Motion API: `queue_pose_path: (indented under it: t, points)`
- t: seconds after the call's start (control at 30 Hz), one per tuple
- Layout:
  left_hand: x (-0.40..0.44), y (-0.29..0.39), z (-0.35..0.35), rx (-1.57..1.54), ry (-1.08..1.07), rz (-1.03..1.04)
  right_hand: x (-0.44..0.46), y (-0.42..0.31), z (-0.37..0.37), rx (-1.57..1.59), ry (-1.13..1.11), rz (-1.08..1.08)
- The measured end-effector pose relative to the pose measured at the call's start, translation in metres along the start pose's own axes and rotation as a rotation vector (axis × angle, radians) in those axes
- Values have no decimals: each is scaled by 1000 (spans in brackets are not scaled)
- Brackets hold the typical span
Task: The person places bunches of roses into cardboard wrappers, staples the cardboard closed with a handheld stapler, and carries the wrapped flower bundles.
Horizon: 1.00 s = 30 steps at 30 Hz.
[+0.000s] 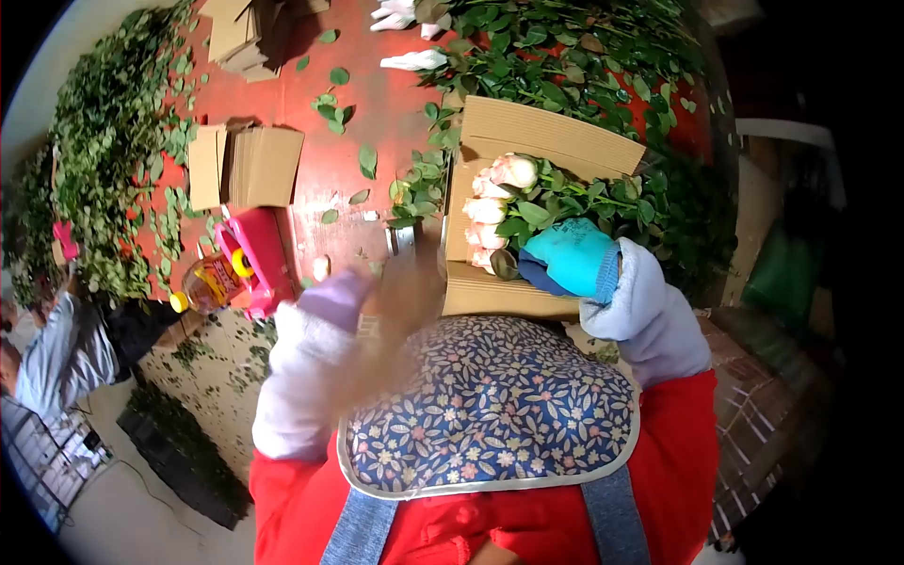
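Pale pink roses (485,209) lie side by side on a folded corrugated cardboard sheet (537,127), blooms to the left and leafy stems to the right. My right hand (565,259), in a teal and dark blue glove, rests over the leaves near the lower blooms. Its fingers are curled; what lies between them is hidden. My left hand (341,299), in a purple glove, is left of the cardboard and above the table's near edge. Motion smears its fingers and a tan, flat-looking blur (400,325) beside them, so its grip is unclear.
Cut cardboard stacks (247,168) stand on the red table (330,202). Near them are a pink tape dispenser (259,262) and a bottle (209,282). Leafy stems (565,47) cover the back right; foliage (113,141) is heaped left. Another person's sleeve (66,353) shows at far left.
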<state>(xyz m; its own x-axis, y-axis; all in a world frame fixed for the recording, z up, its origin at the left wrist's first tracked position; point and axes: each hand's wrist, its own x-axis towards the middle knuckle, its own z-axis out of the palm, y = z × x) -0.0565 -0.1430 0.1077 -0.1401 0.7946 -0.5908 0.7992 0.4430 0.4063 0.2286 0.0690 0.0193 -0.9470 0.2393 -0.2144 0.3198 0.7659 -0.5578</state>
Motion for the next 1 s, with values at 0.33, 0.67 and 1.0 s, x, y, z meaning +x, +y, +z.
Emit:
queue_pose_path:
  t: [0.33, 0.67, 1.0]
  points:
    - [115, 54, 33, 204, -47, 912, -3, -51, -60, 84, 146, 37]
    - [93, 70, 27, -57, 81, 762, 11, -53, -48, -268, -139, 305]
    - [87, 70, 31, -137, 69, 709, 13, -52, -37, -298, -171, 316]
